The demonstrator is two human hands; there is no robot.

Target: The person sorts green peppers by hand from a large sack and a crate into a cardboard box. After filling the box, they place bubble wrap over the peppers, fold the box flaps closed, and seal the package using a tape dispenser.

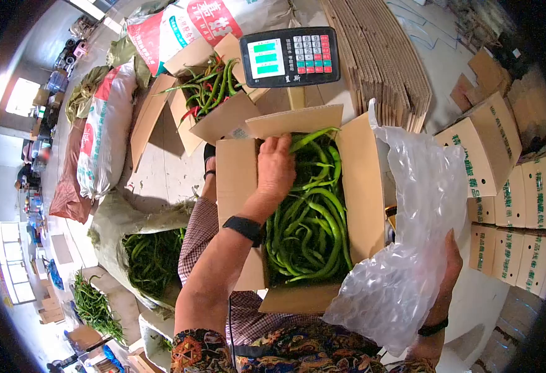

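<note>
An open cardboard box [367, 180] stands before me, filled with long green chili peppers [310, 230]. At its far left corner, my left hand [277, 168] reaches inside with fingers curled down among the peppers. The fingertips are hidden, so what they grip, if anything, does not show. On the right, my right hand [451, 264] is closed on the edge of a clear sheet of bubble wrap [410, 230]. This sheet hangs along the box's right side and overlaps its near right corner.
A scale display [288, 57] stands behind the box. Beyond it lie stacked flat cardboard [372, 56] and a box of red and green peppers [207, 93]. An open sack of peppers [151, 261] is at left. Printed cartons [512, 217] are stacked at right.
</note>
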